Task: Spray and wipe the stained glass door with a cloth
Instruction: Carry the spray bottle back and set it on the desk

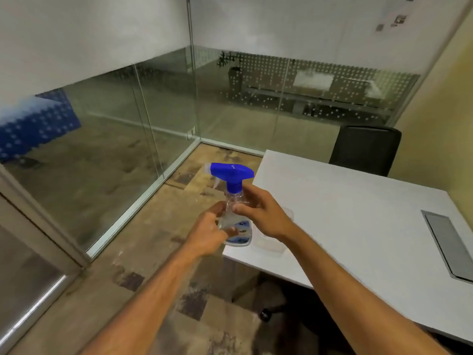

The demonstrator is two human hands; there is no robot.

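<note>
A clear spray bottle (pixel 236 201) with a blue trigger head stands upright at the near left corner of the white table (pixel 358 213). My right hand (pixel 261 213) grips its neck and shoulder from the right. Around the lower body of the bottle, from the left, my left hand (pixel 208 235) is closed. The nozzle points left toward the glass wall (pixel 115 129). A glass door (pixel 28 252) with a metal frame is at the lower left. No cloth shows clearly; a pale, see-through container (pixel 268 245) lies on the table just behind my right wrist.
A black chair (pixel 366 149) stands behind the table at the back right. A grey cable hatch (pixel 445 244) is set into the table at the right. Patterned carpet (pixel 158 219) covers the floor between the glass and the table. A chair base sits under the table.
</note>
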